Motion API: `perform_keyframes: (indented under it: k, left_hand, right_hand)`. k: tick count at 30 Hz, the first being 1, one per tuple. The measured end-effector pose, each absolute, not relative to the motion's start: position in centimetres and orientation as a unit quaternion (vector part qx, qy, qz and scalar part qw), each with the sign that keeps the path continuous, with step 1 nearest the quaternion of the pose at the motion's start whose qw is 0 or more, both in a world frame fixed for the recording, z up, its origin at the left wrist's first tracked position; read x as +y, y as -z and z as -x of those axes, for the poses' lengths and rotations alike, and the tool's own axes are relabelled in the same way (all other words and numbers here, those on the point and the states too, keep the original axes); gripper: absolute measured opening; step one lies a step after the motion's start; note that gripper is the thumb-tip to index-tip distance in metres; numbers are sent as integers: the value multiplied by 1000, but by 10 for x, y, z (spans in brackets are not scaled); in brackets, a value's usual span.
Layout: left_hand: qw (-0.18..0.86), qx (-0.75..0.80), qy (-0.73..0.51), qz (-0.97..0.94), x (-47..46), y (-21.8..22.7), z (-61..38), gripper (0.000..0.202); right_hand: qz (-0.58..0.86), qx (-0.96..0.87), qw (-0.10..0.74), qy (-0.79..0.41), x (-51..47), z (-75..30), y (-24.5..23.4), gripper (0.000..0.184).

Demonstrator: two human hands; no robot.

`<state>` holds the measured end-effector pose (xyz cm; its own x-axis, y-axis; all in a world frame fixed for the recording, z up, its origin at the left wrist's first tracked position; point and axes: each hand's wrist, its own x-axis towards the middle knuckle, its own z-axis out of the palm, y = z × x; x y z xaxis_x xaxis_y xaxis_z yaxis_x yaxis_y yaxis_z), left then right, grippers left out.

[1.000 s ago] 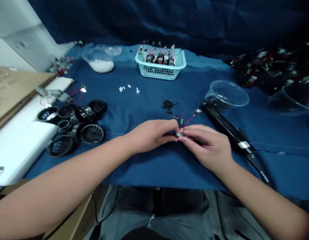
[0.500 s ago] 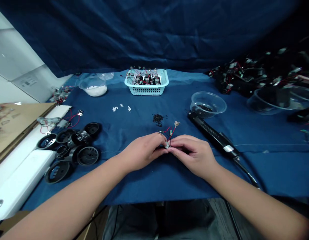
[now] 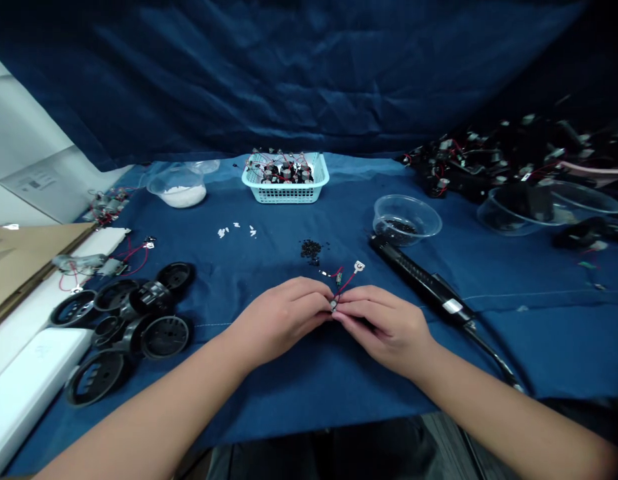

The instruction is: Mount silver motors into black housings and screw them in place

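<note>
Wires (image 3: 345, 282), thin and red, lead to a metal tab (image 3: 359, 267); left hand (image 3: 283, 321) and right hand (image 3: 383, 328) pinch their base.

Blue cloth (image 3: 283, 393) under round black housings (image 3: 165, 337)

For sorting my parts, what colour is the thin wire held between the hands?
The wire is red; it shows best in the head view.
</note>
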<state>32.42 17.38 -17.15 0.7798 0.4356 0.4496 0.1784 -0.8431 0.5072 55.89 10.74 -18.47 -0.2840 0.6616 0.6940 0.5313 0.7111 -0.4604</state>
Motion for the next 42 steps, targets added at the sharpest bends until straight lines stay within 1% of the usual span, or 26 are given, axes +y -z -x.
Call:
perform_keyframes:
  k: [4,8,12,19,24,33,42]
  left_hand:
    - [166,159,-288,-930,172,171,-322,13]
    - [103,147,-274,-945,169,169,-321,16]
    - [78,125,-267,-952,168,167,-321,18]
    - [108,140,-253,-951,168,167,-322,19]
    - [144,167,-268,-938,167,167,-324,16]
    - [144,156,-273,-938,169,168,-324,12]
    - [157,169,-275,-933,166,167,-325,11]
  right_hand:
    - [357,-814,456,-50,107,-559,183,25]
    - [348,-819,453,-48,105,-559,182,25]
    - [353,-822,442,-56,104,-562,184,24]
    - [360,-823,431,-80,106,-564,185,21]
    - [359,-831,416,-93,107,-566,187,23]
    - [341,-828,438,-75,107,-565,190,27]
    - [349,-822,442,-82,107,-566,191,25]
